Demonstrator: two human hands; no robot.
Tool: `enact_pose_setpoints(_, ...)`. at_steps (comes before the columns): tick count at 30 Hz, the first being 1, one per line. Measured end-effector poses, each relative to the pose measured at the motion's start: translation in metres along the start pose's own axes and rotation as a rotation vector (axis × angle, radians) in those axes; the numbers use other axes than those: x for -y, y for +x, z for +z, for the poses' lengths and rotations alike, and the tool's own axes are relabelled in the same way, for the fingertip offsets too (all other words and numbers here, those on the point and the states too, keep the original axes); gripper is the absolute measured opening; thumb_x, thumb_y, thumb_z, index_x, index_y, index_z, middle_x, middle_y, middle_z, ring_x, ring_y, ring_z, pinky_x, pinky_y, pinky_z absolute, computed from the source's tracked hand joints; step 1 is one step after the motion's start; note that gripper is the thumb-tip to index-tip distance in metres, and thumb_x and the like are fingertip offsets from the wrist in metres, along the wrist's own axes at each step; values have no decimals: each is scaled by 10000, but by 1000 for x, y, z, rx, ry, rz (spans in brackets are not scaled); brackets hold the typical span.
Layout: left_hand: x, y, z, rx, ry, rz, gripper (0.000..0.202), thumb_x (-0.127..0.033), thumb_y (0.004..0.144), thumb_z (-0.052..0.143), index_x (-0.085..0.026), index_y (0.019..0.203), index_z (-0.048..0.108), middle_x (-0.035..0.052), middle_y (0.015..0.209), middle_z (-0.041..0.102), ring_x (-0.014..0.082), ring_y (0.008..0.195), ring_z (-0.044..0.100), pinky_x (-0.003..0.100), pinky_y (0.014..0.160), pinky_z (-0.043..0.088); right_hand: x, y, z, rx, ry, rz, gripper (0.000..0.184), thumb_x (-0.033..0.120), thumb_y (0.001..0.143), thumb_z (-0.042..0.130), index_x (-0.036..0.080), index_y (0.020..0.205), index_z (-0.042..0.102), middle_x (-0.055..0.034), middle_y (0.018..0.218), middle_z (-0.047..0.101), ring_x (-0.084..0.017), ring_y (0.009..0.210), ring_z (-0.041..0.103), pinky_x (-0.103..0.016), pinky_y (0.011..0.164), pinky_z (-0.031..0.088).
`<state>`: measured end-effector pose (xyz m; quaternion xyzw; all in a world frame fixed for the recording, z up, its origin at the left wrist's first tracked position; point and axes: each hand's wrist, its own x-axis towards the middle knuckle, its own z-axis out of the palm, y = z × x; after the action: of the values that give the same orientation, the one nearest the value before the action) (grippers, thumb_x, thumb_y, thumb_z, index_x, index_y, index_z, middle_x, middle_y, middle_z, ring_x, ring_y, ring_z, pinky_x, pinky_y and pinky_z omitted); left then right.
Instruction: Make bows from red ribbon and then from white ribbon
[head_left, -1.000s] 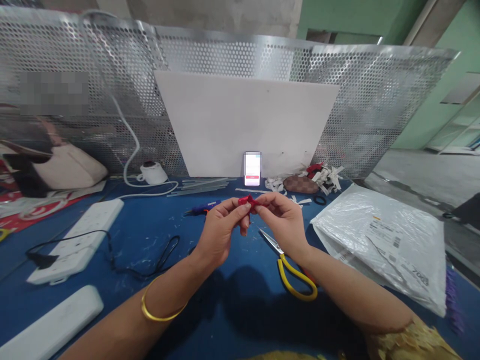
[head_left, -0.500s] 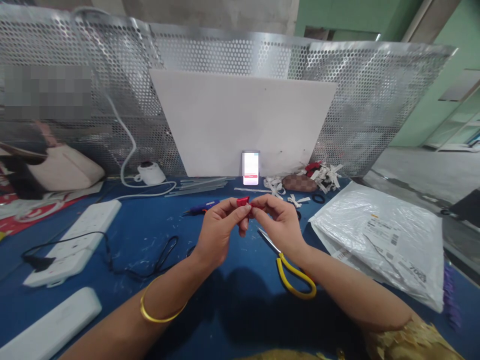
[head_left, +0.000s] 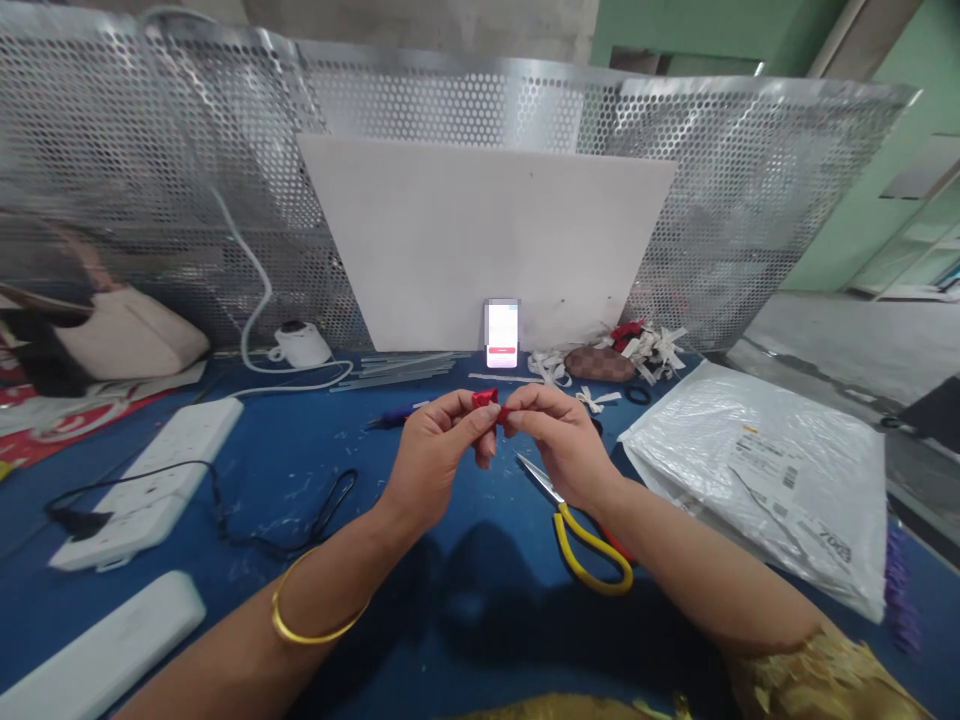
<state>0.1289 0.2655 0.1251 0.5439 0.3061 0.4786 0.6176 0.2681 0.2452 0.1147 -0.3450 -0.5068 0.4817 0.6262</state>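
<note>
A small piece of shiny red ribbon (head_left: 485,398) is pinched between my two hands above the blue table. My left hand (head_left: 442,445) grips its folded part between thumb and fingers. With thumb and fingertips, my right hand (head_left: 559,435) holds the ribbon's other end; part of it is hidden by the fingers. Yellow-handled scissors (head_left: 581,550) lie below my right hand, blades pointing up and left. Behind my left hand lies a dark blue tool (head_left: 394,415), partly covered, which looks like a glue gun.
A lit phone (head_left: 502,335) leans on a white board (head_left: 487,240). Glue sticks (head_left: 405,370), white ribbon bows (head_left: 596,400) and a brown checkered pouch (head_left: 598,364) lie at the back. A plastic-wrapped parcel (head_left: 765,480) is right; a power strip (head_left: 150,480) with a black cable is left.
My right hand's fingers have shifted slightly along the red ribbon, and my left hand has moved a little left. The ribbon stays between both hands.
</note>
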Motion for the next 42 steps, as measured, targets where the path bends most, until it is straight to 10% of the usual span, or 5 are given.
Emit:
enact_pose_setpoints(8,-3,-1,-1,56,-9,-54,185,-297,763,655,-149,671,591,-39,462,494,56,443,402,186,464,318,13,5,-11,273,37,230,27,179,689,630,153,680,632,13,620,543,-104,608,466,-245,636,375)
enact_pose_setpoints(14,-1,1,1,-26,-37,-46,198,-312,746,672,-149,677,584,-33,484,511,64,465,421,183,455,322,10,4,-8,8,-64,87,61,211,710,659,161,742,673,16,651,569,-94,614,452,-232,607,353)
enact_pose_setpoints(20,0,1,-2,15,-44,-70,206,-309,737,685,-143,672,582,-37,487,516,45,448,410,163,449,313,9,6,-11,258,210,342,77,211,710,663,137,722,646,2,650,553,-86,581,443,-235,605,352)
enact_pose_setpoints(33,1,7,-3,7,-189,-178,237,-353,758,662,-132,693,607,-18,535,556,49,482,451,161,474,352,6,8,-12,210,437,505,119,237,728,682,134,737,623,16,647,510,-82,597,467,-221,621,386)
enact_pose_setpoints(42,4,9,-3,-7,-194,-191,209,-312,733,695,-116,710,627,-17,558,550,45,522,479,139,466,335,9,4,-8,116,-34,74,75,220,760,664,146,749,659,17,649,551,-75,595,433,-212,585,327)
